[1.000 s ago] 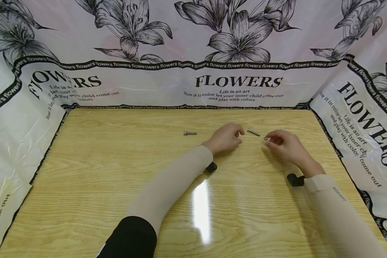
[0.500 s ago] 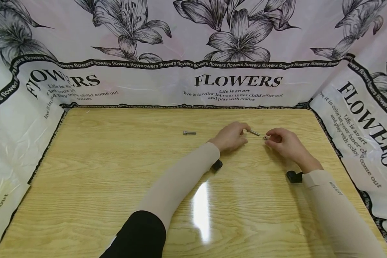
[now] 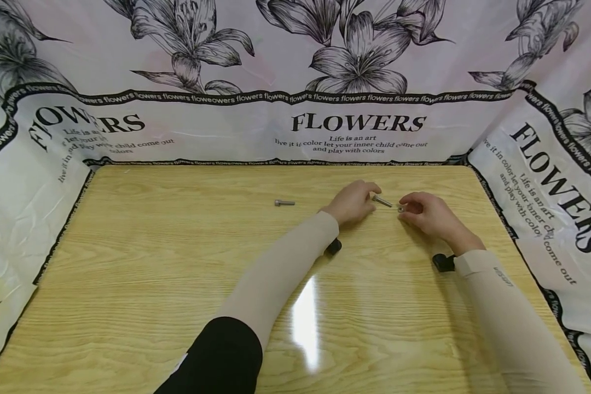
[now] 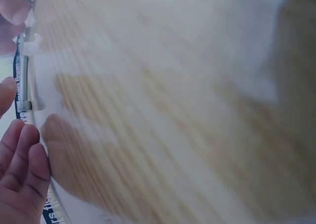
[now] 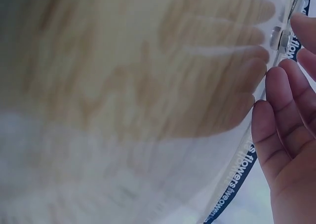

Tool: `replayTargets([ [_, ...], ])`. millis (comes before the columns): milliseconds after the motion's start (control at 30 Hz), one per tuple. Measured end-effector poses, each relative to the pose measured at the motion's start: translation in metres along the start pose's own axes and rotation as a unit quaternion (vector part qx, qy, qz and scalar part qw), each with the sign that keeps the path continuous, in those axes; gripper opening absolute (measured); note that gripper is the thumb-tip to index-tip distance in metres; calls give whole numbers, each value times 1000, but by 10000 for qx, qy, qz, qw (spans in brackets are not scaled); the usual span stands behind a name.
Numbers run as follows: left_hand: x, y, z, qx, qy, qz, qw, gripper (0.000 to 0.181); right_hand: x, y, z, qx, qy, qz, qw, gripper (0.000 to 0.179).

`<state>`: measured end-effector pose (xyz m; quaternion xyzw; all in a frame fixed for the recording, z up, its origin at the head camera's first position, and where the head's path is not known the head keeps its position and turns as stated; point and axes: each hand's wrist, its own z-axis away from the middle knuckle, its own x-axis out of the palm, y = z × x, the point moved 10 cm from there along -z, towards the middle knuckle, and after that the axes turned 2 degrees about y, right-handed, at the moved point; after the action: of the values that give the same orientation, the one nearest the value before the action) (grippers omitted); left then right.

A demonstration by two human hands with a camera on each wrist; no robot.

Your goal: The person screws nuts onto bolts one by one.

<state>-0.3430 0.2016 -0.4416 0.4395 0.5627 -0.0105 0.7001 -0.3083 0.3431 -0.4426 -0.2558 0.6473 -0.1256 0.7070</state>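
Note:
My left hand (image 3: 353, 202) is by the head of a metal socket-head bolt (image 3: 383, 201) that lies on the table. Its index finger and thumb stand on either side of the bolt head; whether they press on it is unclear. In the left wrist view the bolt (image 4: 24, 81) runs close above its reflection beside the fingers (image 4: 37, 165). Just off the bolt's threaded end, a small metal nut (image 3: 400, 208) stands on edge between the index finger and thumb of my right hand (image 3: 426, 213), which pinch it. The right wrist view shows the nut (image 5: 284, 40) at those fingertips.
A second socket-head bolt (image 3: 284, 203) lies to the left of my left hand. The glossy wood-grain table (image 3: 177, 262) reflects a bright light. White printed sheeting (image 3: 216, 128) stands along the back and both sides of it.
My left hand has moved right, from short of the near bolt to its head. The right hand stays at the nut, whose hole now shows. Both bolts lie where they were.

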Motion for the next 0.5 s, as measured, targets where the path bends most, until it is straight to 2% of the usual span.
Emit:
replayTargets([
  [200, -3, -10, -2, -171, 38, -110, 9998, 41, 4, -8, -8, -167, -135, 35, 9998, 32],
  [500, 7, -3, -7, -220, -202, -273, 9992, 41, 4, -7, -4, -114, -261, 152, 9995, 28],
])
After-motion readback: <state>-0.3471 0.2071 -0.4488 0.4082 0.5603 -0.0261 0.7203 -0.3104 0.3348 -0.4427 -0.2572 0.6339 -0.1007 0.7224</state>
